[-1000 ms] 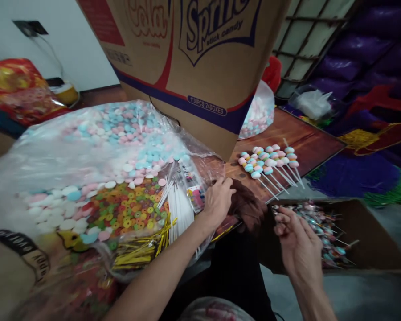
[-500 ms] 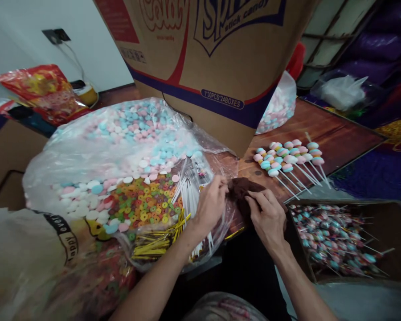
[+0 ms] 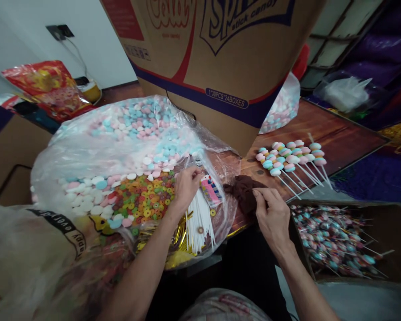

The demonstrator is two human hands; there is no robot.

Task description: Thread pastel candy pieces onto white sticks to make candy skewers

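Observation:
My left hand (image 3: 187, 189) is over the top end of a bundle of white lollipop sticks (image 3: 198, 218), its thumb and fingertips pinched together. Whether a stick is between them is too small to tell. Beside those fingers lies a small pink and blue packet (image 3: 211, 191). My right hand (image 3: 272, 214) pinches the edge of a crumpled dark brown cloth (image 3: 245, 189) at the table's near edge. Left of the sticks are colourful ring candies (image 3: 145, 196) and pastel round candies (image 3: 93, 191), on a clear plastic bag (image 3: 63, 151).
Candy-stacked lollipops (image 3: 290, 158) lie on the wooden table (image 3: 341, 129) to the right. Below them, an open box (image 3: 381, 232) holds many wrapped lollipops. A tall carton (image 3: 200, 62) stands at the back. Gold twist ties (image 3: 178, 236) lie near the sticks.
My left hand has left the brown cloth and moved left to the white sticks, uncovering the pink packet. My right hand has stayed at the cloth.

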